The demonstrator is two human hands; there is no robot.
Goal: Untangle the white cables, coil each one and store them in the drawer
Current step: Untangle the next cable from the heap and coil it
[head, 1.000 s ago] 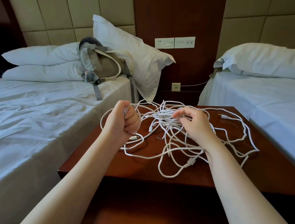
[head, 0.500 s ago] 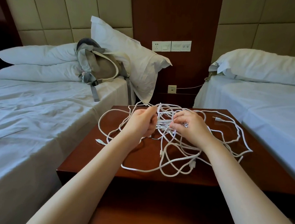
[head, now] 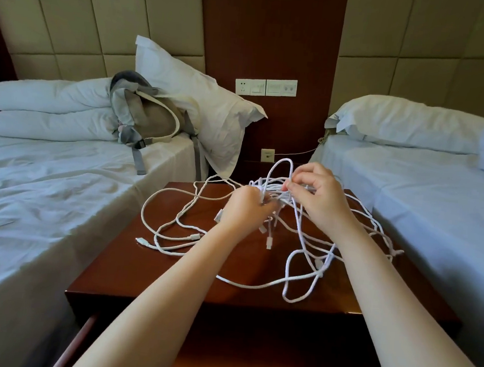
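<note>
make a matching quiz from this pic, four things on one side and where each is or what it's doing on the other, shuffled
Things
1. backpack
2. cables
3. socket plate
4. right hand

Places or states
A. on the wood wall between the beds
B. on the left bed, against a pillow
C. pinching cable strands
D. tangled on the nightstand

Pairs: 1-B, 2-D, 3-A, 4-C
</note>
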